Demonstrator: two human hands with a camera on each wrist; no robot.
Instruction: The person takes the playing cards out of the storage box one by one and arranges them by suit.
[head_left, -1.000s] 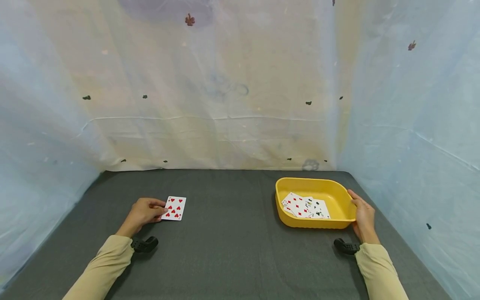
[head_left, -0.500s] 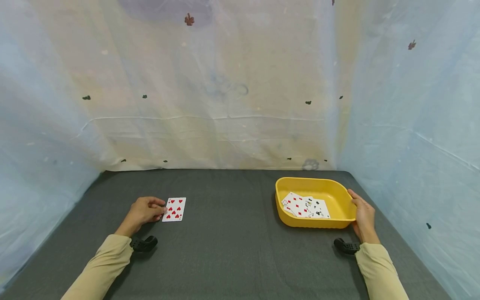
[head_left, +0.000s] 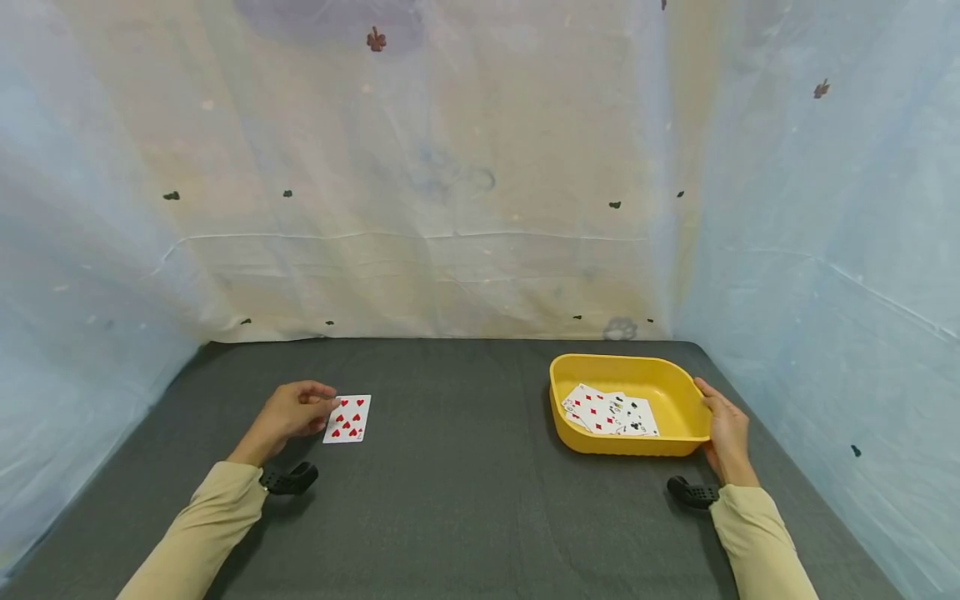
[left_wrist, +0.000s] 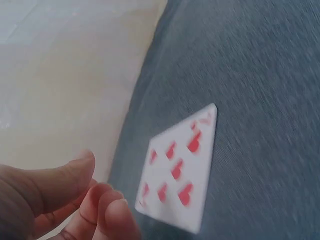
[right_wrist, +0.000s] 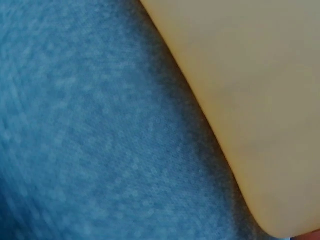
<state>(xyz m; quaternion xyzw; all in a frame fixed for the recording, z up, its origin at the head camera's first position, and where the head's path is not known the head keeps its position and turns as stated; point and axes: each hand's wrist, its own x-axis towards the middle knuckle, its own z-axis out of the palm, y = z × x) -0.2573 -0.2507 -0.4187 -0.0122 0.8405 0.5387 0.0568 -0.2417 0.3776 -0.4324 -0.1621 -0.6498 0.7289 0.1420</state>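
A playing card with red hearts (head_left: 347, 421) lies face up on the dark cloth at the left. My left hand (head_left: 294, 417) hovers at its left edge, thumb and fingers loosely curled with nothing between them. In the left wrist view a gap shows between those fingertips (left_wrist: 117, 210) and the hearts card (left_wrist: 175, 175). On the right, my right hand (head_left: 727, 435) grips the right end of a yellow plastic tray (head_left: 678, 446). Several face-up playing cards (head_left: 609, 412) overlap inside it. The right wrist view shows mostly the tray's outer wall (right_wrist: 250, 100); the hand is almost out of sight there.
Dark grey cloth (head_left: 450, 500) covers the table between the hearts card and the tray. Pale sheets hang behind the table (head_left: 450, 167) and along both sides. Each wrist wears a black strapped device (head_left: 290, 479).
My left hand lets go of the hearts card and rises slightly away from it. The card has shifted a little toward me and stays on the cloth. My right hand and the tray hold still.
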